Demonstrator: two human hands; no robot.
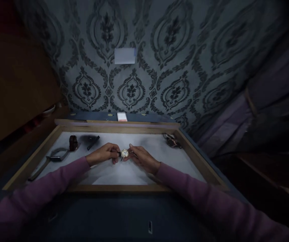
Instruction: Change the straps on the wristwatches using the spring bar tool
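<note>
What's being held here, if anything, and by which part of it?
A wristwatch: the left grip has it by the dark strap beside the face. The right grip is at the other side; its exact hold is unclear.

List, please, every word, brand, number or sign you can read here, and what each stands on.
Nothing here can be read.
Gold-coloured watch: dial too small to read.
White card behind the wooden frame: too blurred to read.
White wall rectangle: no legible marks.

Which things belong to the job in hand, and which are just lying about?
Seemingly part of the job:
gold watch (held)
left hand
right hand
tray

Seemingly just lying about:
brown watch
grey watch
black strip
dark item, right (unclear)
</note>
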